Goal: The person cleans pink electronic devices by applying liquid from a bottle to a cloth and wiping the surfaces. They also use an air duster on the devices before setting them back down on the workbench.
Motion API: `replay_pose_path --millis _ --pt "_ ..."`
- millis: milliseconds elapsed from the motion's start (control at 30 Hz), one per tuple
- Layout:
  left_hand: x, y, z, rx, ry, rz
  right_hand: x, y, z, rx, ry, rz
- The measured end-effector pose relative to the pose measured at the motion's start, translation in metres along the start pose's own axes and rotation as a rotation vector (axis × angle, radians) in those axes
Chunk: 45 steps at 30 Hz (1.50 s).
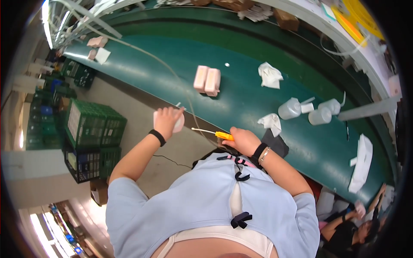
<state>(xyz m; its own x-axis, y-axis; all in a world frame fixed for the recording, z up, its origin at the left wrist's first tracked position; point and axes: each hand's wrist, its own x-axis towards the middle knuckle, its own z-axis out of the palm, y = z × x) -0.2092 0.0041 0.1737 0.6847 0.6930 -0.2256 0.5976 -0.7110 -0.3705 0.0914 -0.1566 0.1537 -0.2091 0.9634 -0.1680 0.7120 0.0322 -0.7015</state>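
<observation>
My left hand (166,121) is curled over a pale pink, rounded piece (180,124), out past the near edge of the table. Part of that piece is hidden by the fingers. In my right hand (246,142) is a yellow air blow gun (224,136), its long thin nozzle aimed left toward the pink piece but apart from it. A pale hose (174,76) hangs down from the upper left and passes between my hands. Beyond them, two pink packs (207,81) stand side by side on the green table (167,86).
White crumpled cloths (270,76) and several translucent bottles (290,109) are on the table to the right. A metal post (370,106) rises beyond them. Green crates (94,124) are stacked on the floor at left. Another person (350,228) is at lower right.
</observation>
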Motion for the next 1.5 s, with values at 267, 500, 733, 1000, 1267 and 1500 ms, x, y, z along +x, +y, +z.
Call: replay_pose_path --millis 267,500,733,1000,1267,1500 --pt "-0.059 -0.014 0.115 -2.046 -0.726 -0.65 0.02 -0.006 -0.002 -0.131 -0.182 0.007" --pt "-0.068 -0.009 0.109 -2.773 0.256 -1.259 0.026 -0.018 -0.012 -0.068 -0.255 -0.016" --pt "-0.082 0.019 0.084 -2.884 0.075 -1.072 0.018 -0.001 -0.019 -0.076 -0.218 0.015" --pt "-0.042 0.063 0.023 -3.259 -0.064 -0.486 -0.051 0.041 -0.011 0.361 0.027 0.183" --pt "0.029 0.116 -0.063 -3.362 -0.534 0.569 -0.204 0.092 0.025 0.229 0.967 0.339" --pt "0.07 0.178 -0.091 -3.17 -0.778 0.926 -0.276 0.18 0.106 0.943 1.389 0.943"
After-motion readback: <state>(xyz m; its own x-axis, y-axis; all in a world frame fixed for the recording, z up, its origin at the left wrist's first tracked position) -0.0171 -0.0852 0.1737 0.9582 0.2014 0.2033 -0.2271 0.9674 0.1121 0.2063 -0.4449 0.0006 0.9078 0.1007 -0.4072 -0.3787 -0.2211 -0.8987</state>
